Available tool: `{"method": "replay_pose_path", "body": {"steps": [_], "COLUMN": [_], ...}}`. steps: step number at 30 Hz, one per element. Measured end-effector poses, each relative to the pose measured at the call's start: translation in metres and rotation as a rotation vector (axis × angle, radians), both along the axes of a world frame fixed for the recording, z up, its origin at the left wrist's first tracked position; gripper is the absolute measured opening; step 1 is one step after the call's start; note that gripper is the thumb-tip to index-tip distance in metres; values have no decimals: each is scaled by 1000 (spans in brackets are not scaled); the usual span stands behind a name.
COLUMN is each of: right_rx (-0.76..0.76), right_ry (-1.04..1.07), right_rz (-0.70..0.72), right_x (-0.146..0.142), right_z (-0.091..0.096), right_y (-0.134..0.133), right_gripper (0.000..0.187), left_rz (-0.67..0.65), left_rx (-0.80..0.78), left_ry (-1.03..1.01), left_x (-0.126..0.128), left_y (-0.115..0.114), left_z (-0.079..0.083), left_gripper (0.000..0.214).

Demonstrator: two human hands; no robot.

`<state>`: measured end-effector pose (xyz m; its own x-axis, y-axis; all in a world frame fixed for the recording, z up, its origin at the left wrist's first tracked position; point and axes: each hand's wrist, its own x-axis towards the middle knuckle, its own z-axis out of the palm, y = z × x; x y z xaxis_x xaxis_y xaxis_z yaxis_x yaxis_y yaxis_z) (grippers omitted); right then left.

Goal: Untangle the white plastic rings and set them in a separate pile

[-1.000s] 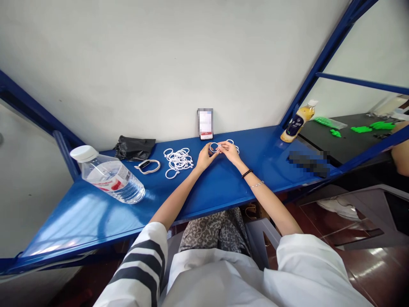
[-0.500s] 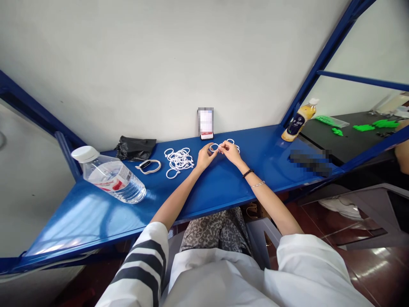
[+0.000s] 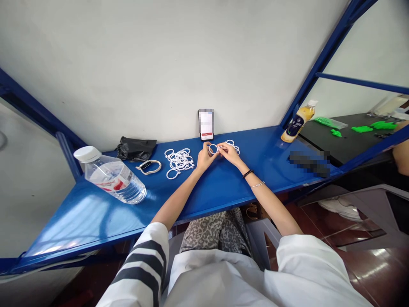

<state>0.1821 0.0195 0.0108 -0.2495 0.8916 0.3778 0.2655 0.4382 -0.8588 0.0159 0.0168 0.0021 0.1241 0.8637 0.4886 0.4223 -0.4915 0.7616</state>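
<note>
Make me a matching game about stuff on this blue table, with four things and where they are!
1. lone white ring
2. phone
3. yellow drink bottle
4. big clear bottle

A. right end of the blue table
B. held between the left hand and right hand
C. left part of the table
D. upright by the wall

Pairs: 1-B, 2-D, 3-A, 4-C

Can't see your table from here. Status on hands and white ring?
Left hand, right hand both holding thin white round ring. Loose white ring pile leftward. Black rectangular smartphone propped beyond hands.
</note>
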Motion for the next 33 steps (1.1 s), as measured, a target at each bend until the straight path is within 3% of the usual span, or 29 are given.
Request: {"method": "replay_pose_path", "body": {"steps": [11, 18, 33], "right_rx": [36, 72, 167], "right_ry": [18, -15, -71], "right_rz": [8, -83, -114], "right_x": [0, -1, 0], "right_z": [2, 2, 2], "right_y": [0, 0, -1], "right_gripper": [30, 21, 20], "left_rz": [25, 18, -8], "left_rx": [3, -3, -32], "left_ry": [-1, -22, -67], "left_x": [0, 1, 0], "left_y": [1, 2, 0], "left_z": [-2, -3, 0], "left_gripper": [50, 53, 48]}}
